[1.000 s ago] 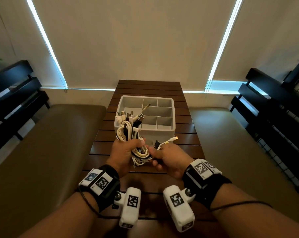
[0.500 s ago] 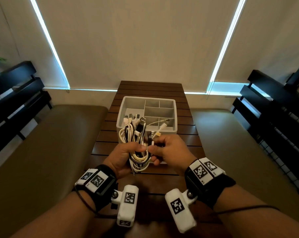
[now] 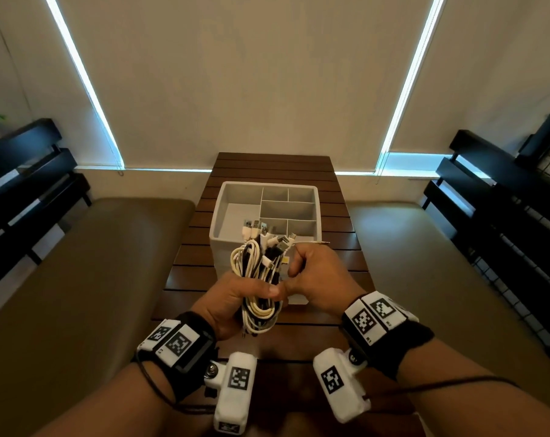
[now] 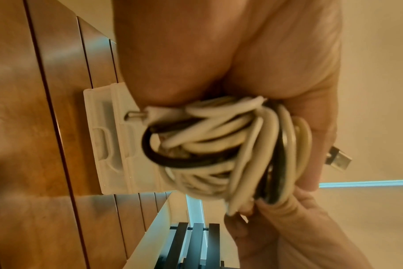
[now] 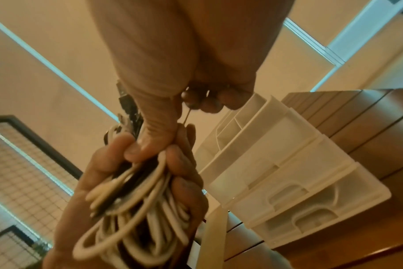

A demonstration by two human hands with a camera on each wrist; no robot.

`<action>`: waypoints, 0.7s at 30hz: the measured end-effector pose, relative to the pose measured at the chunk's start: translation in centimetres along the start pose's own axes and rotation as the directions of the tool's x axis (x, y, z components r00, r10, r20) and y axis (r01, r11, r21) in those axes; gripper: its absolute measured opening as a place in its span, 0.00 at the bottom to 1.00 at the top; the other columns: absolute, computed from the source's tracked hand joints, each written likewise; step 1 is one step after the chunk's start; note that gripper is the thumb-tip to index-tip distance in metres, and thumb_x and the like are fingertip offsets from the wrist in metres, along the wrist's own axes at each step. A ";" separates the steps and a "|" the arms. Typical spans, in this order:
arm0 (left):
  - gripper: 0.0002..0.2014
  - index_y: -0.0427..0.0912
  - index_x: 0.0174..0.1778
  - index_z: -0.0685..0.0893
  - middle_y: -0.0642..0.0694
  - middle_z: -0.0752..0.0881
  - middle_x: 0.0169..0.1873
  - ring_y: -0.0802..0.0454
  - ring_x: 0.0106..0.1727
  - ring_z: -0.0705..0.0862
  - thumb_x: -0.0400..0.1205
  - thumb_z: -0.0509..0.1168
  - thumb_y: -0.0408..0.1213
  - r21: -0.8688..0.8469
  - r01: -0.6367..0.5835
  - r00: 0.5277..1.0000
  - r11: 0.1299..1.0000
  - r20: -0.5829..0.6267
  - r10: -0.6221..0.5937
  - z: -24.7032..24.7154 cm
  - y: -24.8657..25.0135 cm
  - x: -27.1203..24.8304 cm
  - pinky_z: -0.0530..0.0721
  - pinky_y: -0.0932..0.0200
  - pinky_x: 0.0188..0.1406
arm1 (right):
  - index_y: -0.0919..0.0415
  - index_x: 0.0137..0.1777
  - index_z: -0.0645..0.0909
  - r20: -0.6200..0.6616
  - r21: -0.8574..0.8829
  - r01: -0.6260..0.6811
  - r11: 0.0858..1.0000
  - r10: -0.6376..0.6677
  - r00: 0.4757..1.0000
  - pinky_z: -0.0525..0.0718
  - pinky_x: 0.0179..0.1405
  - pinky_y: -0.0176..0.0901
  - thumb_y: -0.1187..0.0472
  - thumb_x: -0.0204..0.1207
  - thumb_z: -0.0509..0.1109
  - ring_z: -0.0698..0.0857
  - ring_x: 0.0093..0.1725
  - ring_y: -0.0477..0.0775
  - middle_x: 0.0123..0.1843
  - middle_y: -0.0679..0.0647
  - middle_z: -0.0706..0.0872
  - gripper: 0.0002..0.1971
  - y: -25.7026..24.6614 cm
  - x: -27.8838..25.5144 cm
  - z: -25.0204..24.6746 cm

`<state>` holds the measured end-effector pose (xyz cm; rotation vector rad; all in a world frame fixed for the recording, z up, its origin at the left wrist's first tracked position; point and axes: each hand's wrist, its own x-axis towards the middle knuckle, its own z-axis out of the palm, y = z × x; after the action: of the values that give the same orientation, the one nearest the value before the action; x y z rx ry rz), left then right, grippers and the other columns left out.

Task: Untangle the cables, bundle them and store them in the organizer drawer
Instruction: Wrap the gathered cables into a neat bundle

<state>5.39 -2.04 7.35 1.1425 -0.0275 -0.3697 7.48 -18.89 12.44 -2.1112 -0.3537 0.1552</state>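
So the person's left hand (image 3: 232, 298) has its grip wrapped tight around the middle of the cable bundle (image 3: 261, 288), a mix of white and black leads folded into a long hank. The bundle's long axis runs roughly up and down, tilted away from the person: loops hang out below the fist, plug ends fan out above it.

The right hand (image 3: 317, 275) sits just to the right of the bundle, touching it, fingers curled. In the right wrist view a thin tie (image 5: 187, 116) runs from those curled fingertips down to where the thumb presses on the bundle. Looks like a twist tie or thin strap, too fine to say which.

The key relation: the tie has to go around the bundle, crosswise to its long axis, right at the waist next to the left thumb. The right hand is the one placed for that; the left just holds steady.

The organizer (image 3: 265, 216) sits on the desk (image 3: 191, 272) directly beyond the hands, its compartments open on top, with drawers stacked below.
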 end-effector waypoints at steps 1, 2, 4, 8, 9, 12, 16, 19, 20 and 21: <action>0.28 0.27 0.56 0.85 0.31 0.86 0.41 0.39 0.40 0.86 0.59 0.76 0.28 -0.005 0.004 0.999 1.000 -0.036 -0.004 0.0 0.0 0.0 0.84 0.47 0.47 | 0.56 0.33 0.72 -0.063 -0.072 -0.017 0.997 0.013 0.998 0.74 0.27 0.38 0.61 0.52 0.87 0.73 0.29 0.42 0.33 0.49 0.78 0.23 0.0 0.0 0.2; 0.30 0.24 0.58 0.83 0.32 0.86 0.39 0.40 0.38 0.86 0.58 0.76 0.29 -0.015 0.004 0.998 1.000 -0.070 -0.005 0.1 0.0 0.1 0.84 0.48 0.45 | 0.54 0.36 0.70 -0.126 -0.137 -0.025 0.990 0.007 0.992 0.73 0.28 0.39 0.58 0.52 0.87 0.71 0.31 0.44 0.35 0.48 0.76 0.25 0.0 0.0 0.5; 0.31 0.21 0.57 0.82 0.34 0.85 0.36 0.42 0.34 0.84 0.58 0.76 0.29 -0.039 0.009 0.995 0.999 -0.103 -0.013 0.2 -0.3 0.3 0.84 0.51 0.42 | 0.50 0.41 0.67 -0.194 -0.271 0.029 0.962 -0.085 0.977 0.71 0.33 0.36 0.53 0.51 0.86 0.70 0.37 0.45 0.42 0.45 0.72 0.30 0.0 0.0 0.7; 0.06 0.32 0.28 0.79 0.42 0.78 0.21 0.51 0.22 0.76 0.64 0.69 0.30 -0.090 0.029 0.998 0.995 -0.049 -0.034 0.6 -0.5 -0.2 0.79 0.63 0.27 | 0.43 0.74 0.60 -0.097 -0.538 0.119 0.835 -0.201 0.975 0.69 0.69 0.49 0.36 0.47 0.83 0.61 0.70 0.52 0.72 0.48 0.61 0.54 0.2 0.6 0.0; 0.06 0.34 0.27 0.77 0.44 0.76 0.20 0.53 0.20 0.74 0.66 0.67 0.31 -0.094 0.037 0.999 0.995 -0.015 -0.038 0.9 -0.5 -0.3 0.77 0.65 0.25 | 0.41 0.79 0.53 -0.048 -0.584 0.101 0.806 -0.158 0.986 0.63 0.72 0.56 0.33 0.46 0.81 0.55 0.76 0.55 0.79 0.48 0.55 0.61 0.2 0.8 -0.3; 0.09 0.34 0.28 0.76 0.41 0.78 0.23 0.50 0.23 0.77 0.67 0.68 0.35 -0.082 0.026 0.999 0.996 0.027 -0.024 0.9 -0.2 -0.5 0.79 0.63 0.26 | 0.44 0.82 0.53 0.093 -0.593 0.070 0.802 -0.018 0.996 0.64 0.72 0.58 0.30 0.47 0.79 0.62 0.78 0.55 0.80 0.49 0.65 0.62 -0.3 1.2 -0.9; 0.14 0.30 0.33 0.84 0.37 0.84 0.29 0.47 0.28 0.83 0.58 0.74 0.36 -0.124 0.023 0.992 0.992 -0.117 -0.037 0.0 -0.2 0.0 0.83 0.59 0.28 | 0.55 0.66 0.78 0.062 -0.207 0.042 0.977 -0.030 0.998 0.87 0.51 0.43 0.48 0.68 0.79 0.86 0.47 0.45 0.50 0.47 0.87 0.28 0.2 1.2 -1.1; 0.15 0.28 0.39 0.86 0.37 0.85 0.31 0.47 0.29 0.84 0.60 0.73 0.33 -0.136 0.002 0.982 0.991 -0.185 -0.027 -0.2 -0.3 0.3 0.85 0.58 0.29 | 0.60 0.55 0.86 0.031 0.069 -0.017 0.997 0.015 0.999 0.90 0.41 0.47 0.64 0.81 0.67 0.88 0.36 0.50 0.41 0.57 0.90 0.08 0.0 0.8 -0.8; 0.17 0.26 0.43 0.86 0.35 0.86 0.34 0.45 0.33 0.85 0.62 0.72 0.32 -0.134 -0.017 0.980 0.991 -0.199 -0.010 -0.2 -0.4 0.3 0.86 0.56 0.34 | 0.62 0.54 0.85 0.043 0.151 -0.052 0.987 0.046 0.998 0.90 0.38 0.43 0.67 0.81 0.66 0.88 0.35 0.50 0.40 0.59 0.90 0.07 -0.1 0.6 -0.6; 0.19 0.24 0.48 0.85 0.33 0.86 0.38 0.43 0.38 0.85 0.63 0.72 0.31 -0.129 -0.038 0.980 0.991 -0.201 0.011 0.0 -0.5 0.4 0.86 0.54 0.39 | 0.64 0.53 0.85 0.051 0.205 -0.076 0.976 0.067 0.996 0.89 0.37 0.40 0.69 0.80 0.67 0.88 0.35 0.49 0.40 0.59 0.90 0.07 -0.2 0.5 -0.4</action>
<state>5.62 -2.34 6.87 1.0424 0.1568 -0.2298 7.99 -19.01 12.83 -1.9177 -0.2754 0.2700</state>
